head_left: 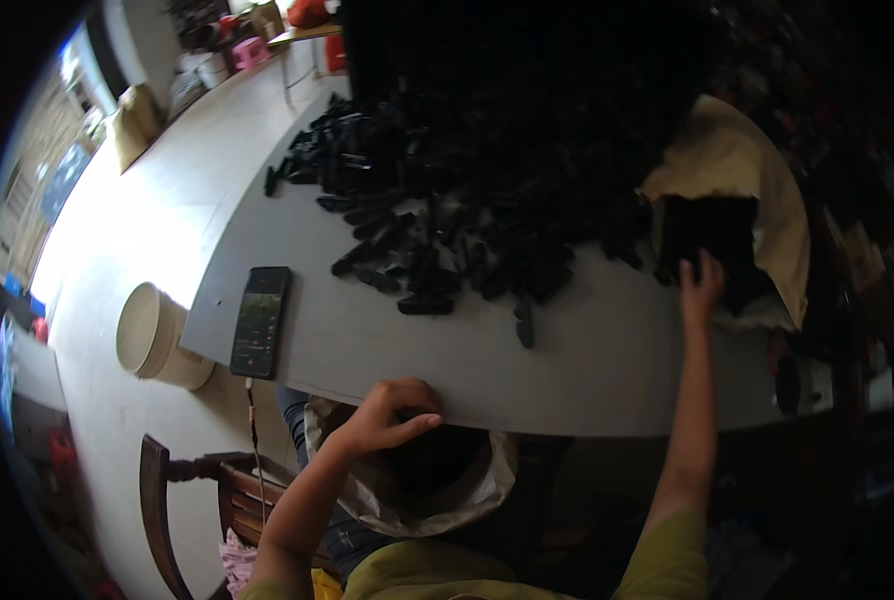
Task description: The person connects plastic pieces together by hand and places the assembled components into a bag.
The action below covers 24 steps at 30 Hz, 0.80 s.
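Note:
My left hand is at the table's near edge, above an open pale sack on my lap. Its fingers curl inward and its thumb points right; whatever they may hold is hidden. Stretched forward to the right, my right hand is at the mouth of a brown paper sack lying on the table. Its fingers are spread against the dark contents, with no held thing plain to see. A large heap of small, long black pieces covers the far and middle table. One black piece lies nearer to me.
The grey table has a curved left edge. A phone with a cable lies near that edge. On the floor at left stand a pale bucket and a wooden chair. The far right is dark and cluttered.

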Motion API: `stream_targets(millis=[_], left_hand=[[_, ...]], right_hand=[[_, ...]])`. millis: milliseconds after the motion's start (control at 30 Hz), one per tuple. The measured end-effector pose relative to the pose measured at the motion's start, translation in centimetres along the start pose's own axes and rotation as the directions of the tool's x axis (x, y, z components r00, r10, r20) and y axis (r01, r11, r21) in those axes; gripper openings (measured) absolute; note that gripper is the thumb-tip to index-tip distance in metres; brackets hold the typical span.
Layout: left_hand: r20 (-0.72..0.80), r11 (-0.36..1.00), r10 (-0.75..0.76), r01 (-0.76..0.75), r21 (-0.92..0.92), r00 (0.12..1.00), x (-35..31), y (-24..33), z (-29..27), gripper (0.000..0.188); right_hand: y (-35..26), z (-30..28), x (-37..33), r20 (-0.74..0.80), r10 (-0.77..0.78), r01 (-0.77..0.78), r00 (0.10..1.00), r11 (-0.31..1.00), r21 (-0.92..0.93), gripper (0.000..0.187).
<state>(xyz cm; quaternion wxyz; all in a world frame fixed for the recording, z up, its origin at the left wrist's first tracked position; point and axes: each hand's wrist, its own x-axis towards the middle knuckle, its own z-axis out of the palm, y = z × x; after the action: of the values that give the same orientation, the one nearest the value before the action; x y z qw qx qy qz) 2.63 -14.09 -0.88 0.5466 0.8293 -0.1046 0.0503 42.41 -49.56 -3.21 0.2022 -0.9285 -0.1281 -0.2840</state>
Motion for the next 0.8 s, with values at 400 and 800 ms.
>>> stream_targets(millis=[400,800], left_hand=[[-0.060,0.999,0.045,-0.045,-0.002,0.997,0.3,-0.6,1.0,0.015],[-0.115,0.987,0.064,-0.046,0.151,0.991,0.3,-1.2,2.6,0.015]], right_hand=[[-0.6,2.5,1.4,0.217,0.310,-0.212,0.926,0.901,-0.379,0.072],[-14.6,4.8,-4.7,0.203,-0.100,0.102,0.974,0.995,0.001,0.052]])
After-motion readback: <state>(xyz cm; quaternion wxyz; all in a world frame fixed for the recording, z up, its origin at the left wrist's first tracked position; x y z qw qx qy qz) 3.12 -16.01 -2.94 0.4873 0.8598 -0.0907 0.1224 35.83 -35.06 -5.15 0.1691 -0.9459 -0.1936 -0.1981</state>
